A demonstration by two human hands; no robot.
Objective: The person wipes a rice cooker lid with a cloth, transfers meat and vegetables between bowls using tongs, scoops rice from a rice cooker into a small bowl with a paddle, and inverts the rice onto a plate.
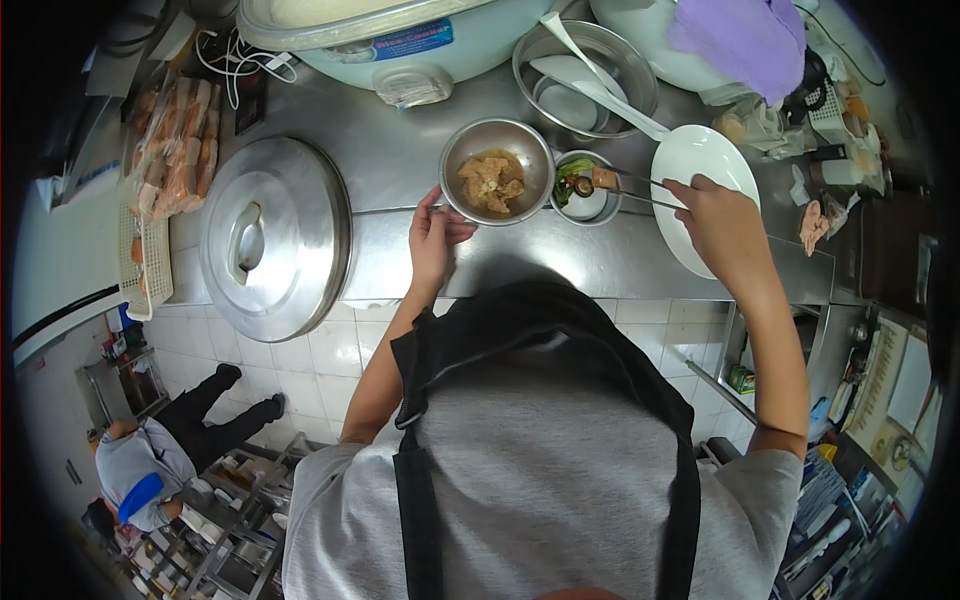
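My left hand point(435, 235) holds the near left side of a round metal bowl point(520, 143), fingers at its rim and partly beneath it. Pieces of light brown meat point(490, 183) in sauce lie inside. In my right hand point(715, 225) is a pair of metal tongs point(650, 200), their tips at a brown chunk of food point(604, 178). That chunk is at the right of a smaller metal bowl point(600, 211), which has green vegetables point(567, 180) and a dark mushroom-like piece in it. The two bowls stand side by side on the steel counter point(390, 240).
Beyond the bowls stand a large rice cooker point(470, 45) and a steel pot point(640, 75) with white-handled utensils. An oval white plate point(715, 150) lies under my right hand. A big metal lid point(290, 260) overhangs the counter's front edge. Another person point(155, 455) is at lower left.
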